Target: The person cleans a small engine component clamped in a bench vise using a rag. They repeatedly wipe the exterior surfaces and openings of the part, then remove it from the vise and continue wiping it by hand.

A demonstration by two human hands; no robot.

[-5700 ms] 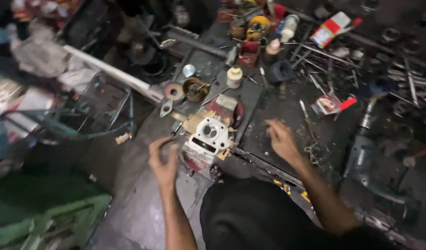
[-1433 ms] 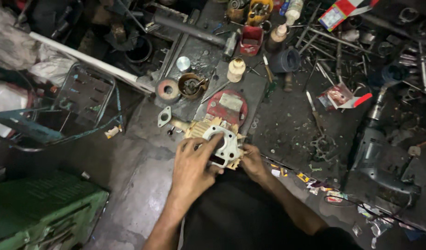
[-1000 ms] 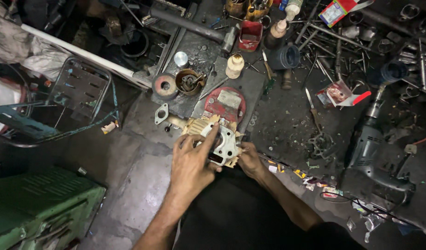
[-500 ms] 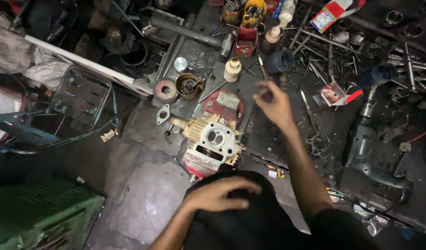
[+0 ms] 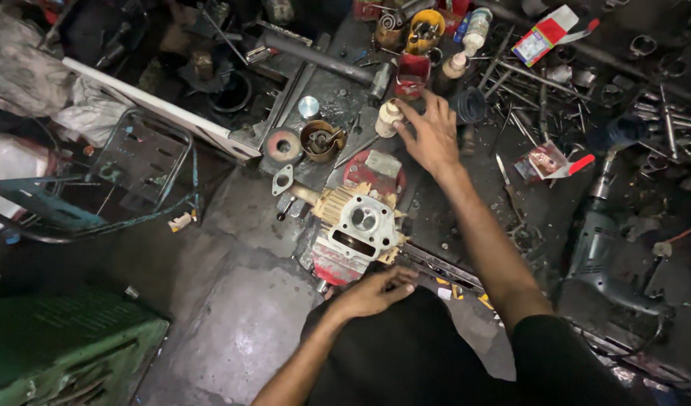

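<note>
A small engine block (image 5: 358,225), cream-coloured metal on a red base, sits on the grimy floor in front of me. My left hand (image 5: 371,292) rests just below it, fingers loosely spread, holding nothing. My right hand (image 5: 429,135) is stretched out beyond the engine, fingers apart, its fingertips touching a small cream plastic bottle (image 5: 388,118). A flat metal gasket (image 5: 282,180) lies to the left of the engine.
A rusty cup with bits in it (image 5: 319,140) and a round disc (image 5: 284,145) sit left of the bottle. An electric drill (image 5: 603,240) lies at right among loose tools. A green metal box (image 5: 67,346) is at lower left, a wire frame (image 5: 139,162) at left.
Both hands have come off the engine block. My right hand has reached up and left to the cream bottle; my left hand has dropped back just below the block.
</note>
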